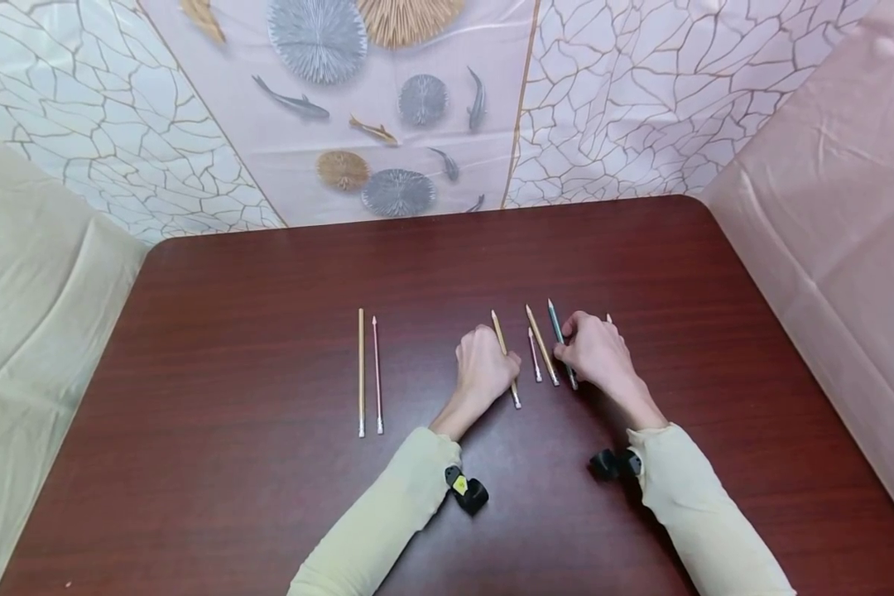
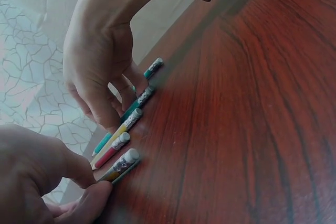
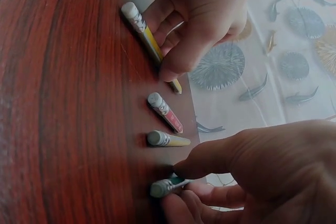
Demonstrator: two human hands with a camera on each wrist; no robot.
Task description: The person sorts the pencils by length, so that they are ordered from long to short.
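Note:
My left hand [image 1: 484,364] pinches a yellow pencil [image 1: 497,327] between thumb and fingers at the middle of the table. In the right wrist view this pencil [image 3: 151,44] lies aslant, its white eraser toward me. Further right, my right hand [image 1: 599,352] pinches a teal-green pencil [image 1: 555,319], whose eraser end [image 3: 161,188] shows beside the fingertips in the right wrist view. Between the hands lie a short pink pencil [image 1: 534,356] and a longer yellow pencil [image 1: 541,343]. Beyond my right hand another green pencil [image 2: 153,68] is mostly hidden.
Left of my hands, a long yellow pencil [image 1: 361,372] and a long pink pencil [image 1: 377,377] lie side by side, erasers toward me. The dark red-brown wooden table [image 1: 231,356] is bordered by a patterned cloth [image 1: 603,99] at the back and plain cloth at both sides.

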